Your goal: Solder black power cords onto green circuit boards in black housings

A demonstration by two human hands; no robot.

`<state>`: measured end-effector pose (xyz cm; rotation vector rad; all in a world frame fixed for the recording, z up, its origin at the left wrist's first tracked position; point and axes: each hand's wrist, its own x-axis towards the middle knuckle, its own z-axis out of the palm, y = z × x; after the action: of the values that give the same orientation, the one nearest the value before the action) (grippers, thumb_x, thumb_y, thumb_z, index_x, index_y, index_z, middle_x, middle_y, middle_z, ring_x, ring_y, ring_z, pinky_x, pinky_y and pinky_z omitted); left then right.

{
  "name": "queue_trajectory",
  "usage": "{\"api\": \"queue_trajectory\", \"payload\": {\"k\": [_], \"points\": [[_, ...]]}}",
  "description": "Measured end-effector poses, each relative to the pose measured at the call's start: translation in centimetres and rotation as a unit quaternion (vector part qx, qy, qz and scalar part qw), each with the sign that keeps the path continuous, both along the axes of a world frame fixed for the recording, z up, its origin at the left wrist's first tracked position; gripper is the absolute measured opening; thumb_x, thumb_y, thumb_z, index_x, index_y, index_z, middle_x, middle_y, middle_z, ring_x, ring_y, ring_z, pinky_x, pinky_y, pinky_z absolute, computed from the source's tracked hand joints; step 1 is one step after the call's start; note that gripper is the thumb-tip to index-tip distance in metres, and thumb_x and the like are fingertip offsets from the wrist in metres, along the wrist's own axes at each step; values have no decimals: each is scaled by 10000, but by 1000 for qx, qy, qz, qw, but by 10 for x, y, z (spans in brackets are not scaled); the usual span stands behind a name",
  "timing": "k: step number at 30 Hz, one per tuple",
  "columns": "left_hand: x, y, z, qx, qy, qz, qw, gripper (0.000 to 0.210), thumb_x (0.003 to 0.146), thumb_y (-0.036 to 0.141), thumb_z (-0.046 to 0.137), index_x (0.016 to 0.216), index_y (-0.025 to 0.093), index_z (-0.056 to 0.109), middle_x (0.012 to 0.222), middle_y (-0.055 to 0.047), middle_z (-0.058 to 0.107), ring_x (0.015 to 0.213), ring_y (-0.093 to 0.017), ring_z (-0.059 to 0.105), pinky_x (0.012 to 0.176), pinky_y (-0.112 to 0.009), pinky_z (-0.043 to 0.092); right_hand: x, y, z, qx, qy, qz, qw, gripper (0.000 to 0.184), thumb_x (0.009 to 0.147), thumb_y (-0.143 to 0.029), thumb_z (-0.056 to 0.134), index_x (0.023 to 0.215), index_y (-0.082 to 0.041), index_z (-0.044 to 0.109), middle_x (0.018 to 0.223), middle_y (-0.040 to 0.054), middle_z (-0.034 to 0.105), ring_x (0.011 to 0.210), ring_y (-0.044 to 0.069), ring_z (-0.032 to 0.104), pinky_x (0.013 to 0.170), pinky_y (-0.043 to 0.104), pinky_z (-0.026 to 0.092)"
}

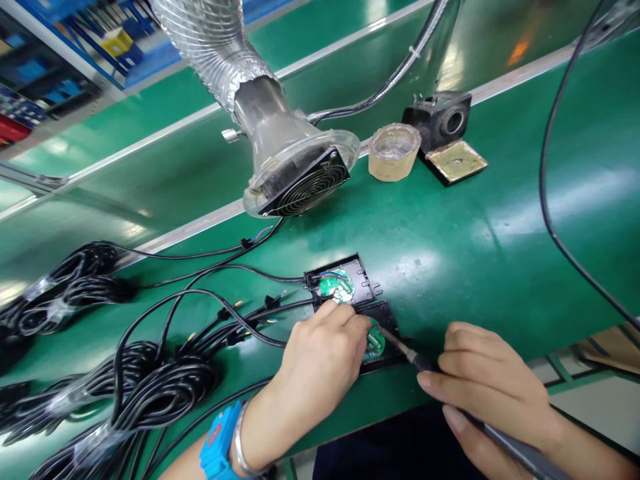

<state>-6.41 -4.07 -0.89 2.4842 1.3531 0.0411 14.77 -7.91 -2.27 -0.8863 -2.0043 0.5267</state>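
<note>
My right hand (487, 387) is closed round the dark handle of a soldering iron (423, 363). The iron's tip reaches the edge of a round green circuit board (375, 340) in the nearer black plastic housing (387, 317). My left hand (327, 340) is over the left part of this housing, fingers curled together at the board; whatever they pinch is hidden. Just behind lies a second black housing (361, 275) with another round green board (336, 283) and thin coloured wires. A blue wrist strap (220, 440) and a metal bangle (241, 440) circle my left wrist.
Coiled black cables (165, 393) cover the bench's left side. A fume extractor hood (305, 177) hangs above the housings. Behind stand a round yellowish pot (394, 155) and a soldering iron stand (443, 123) with a sponge tray (457, 162). A black cord (547, 207) loops down the right.
</note>
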Motion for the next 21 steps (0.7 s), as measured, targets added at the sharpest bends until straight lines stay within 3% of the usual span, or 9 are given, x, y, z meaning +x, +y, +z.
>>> {"api": "queue_trajectory", "payload": {"k": [7, 13, 18, 21], "points": [[0, 0, 1, -3, 5, 5, 1000, 164, 907, 190, 498, 908, 222, 659, 770, -6, 599, 757, -179, 518, 611, -284, 446, -1, 1, -8, 132, -38, 39, 990, 172, 749, -68, 480, 788, -130, 636, 593, 34, 585, 553, 136, 522, 500, 316, 450], [1, 0, 2, -6, 5, 2, 1000, 177, 911, 190, 487, 926, 222, 661, 786, -10, 609, 753, -171, 510, 606, -273, 428, 8, -4, 0, 109, -48, 17, 993, 155, 753, -65, 535, 816, -155, 645, 614, 21, 603, 594, 141, 553, 567, 345, 529], [1, 0, 4, -1, 11, 4, 1000, 178, 908, 187, 486, 912, 223, 661, 784, -10, 606, 747, -175, 503, 590, -279, 415, 10, -6, -4, 90, 4, -25, 996, 308, 685, -46, 510, 950, -140, 637, 715, 60, 569, 705, 193, 568, 618, 395, 515], [1, -1, 4, -2, 15, 2, 1000, 177, 911, 193, 484, 911, 223, 659, 782, -7, 605, 747, -179, 506, 580, -284, 410, 4, -2, -12, 65, 51, -50, 995, 388, 714, -50, 502, 1076, -135, 612, 802, 74, 550, 734, 189, 556, 611, 373, 488]]}}
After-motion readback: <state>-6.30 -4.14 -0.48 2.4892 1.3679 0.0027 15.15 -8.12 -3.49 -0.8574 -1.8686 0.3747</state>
